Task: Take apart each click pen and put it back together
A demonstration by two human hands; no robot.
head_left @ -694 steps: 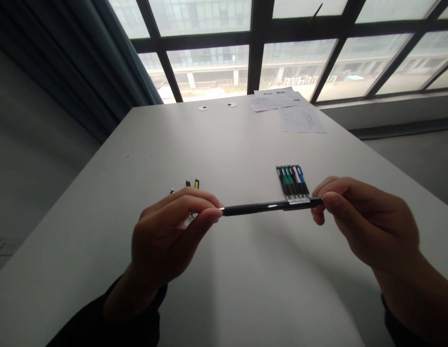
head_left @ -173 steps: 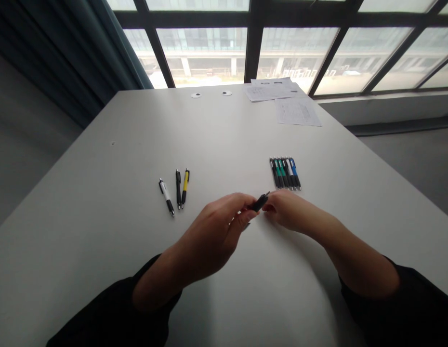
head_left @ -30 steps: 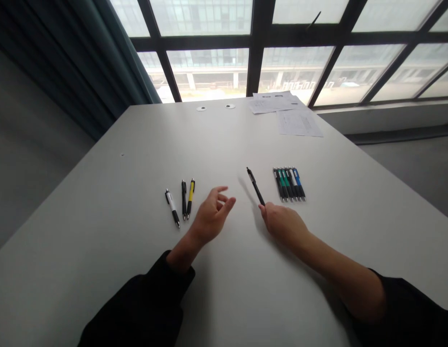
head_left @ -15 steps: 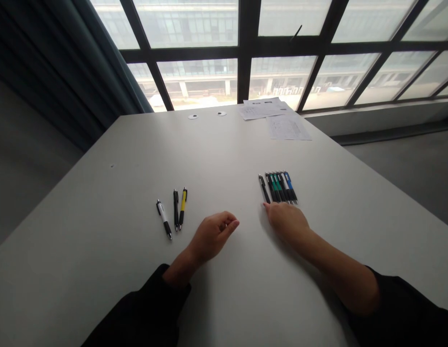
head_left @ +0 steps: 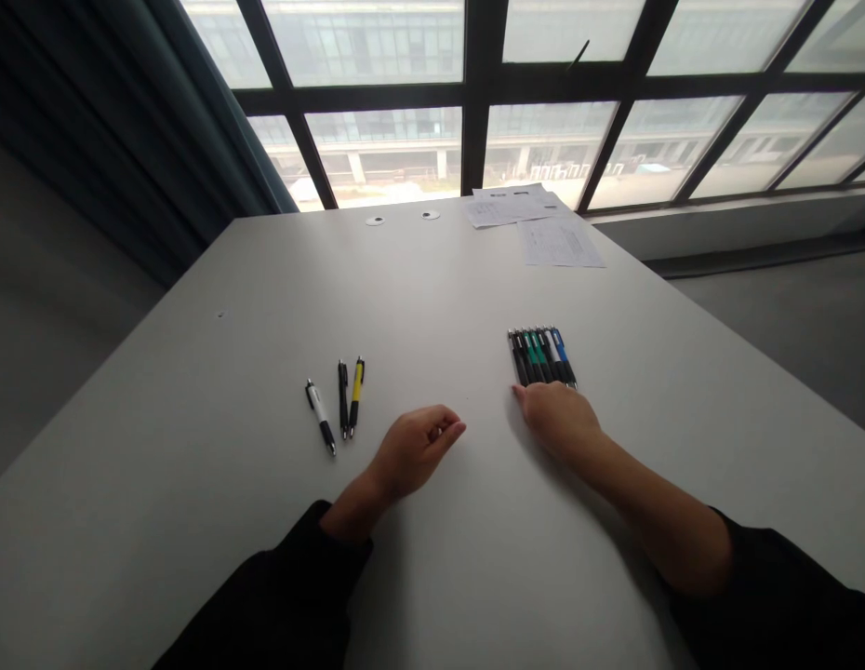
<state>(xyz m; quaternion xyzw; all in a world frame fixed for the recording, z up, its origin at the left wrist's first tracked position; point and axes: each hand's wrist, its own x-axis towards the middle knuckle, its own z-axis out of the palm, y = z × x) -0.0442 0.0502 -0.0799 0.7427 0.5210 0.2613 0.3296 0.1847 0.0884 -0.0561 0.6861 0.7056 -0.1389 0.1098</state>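
Several pens lie side by side in a tight row on the white table: black ones at the left, green pens, a white one and a blue pen at the right. My right hand is at their lower ends, its thumb beside the leftmost black pen; most of its fingers are hidden. My left hand is curled, thumb against fingertips, with nothing seen in it. Left of it lie a yellow pen, a black pen and a tilted white pen.
Printed papers lie at the table's far right corner. Two round white cable covers sit near the far edge. Beyond are a dark-framed window and, at the left, a blue curtain.
The leftmost black pen has moved right, closing its gap with the row. My right hand has stayed beside the pens' lower ends. My left hand looks much the same.
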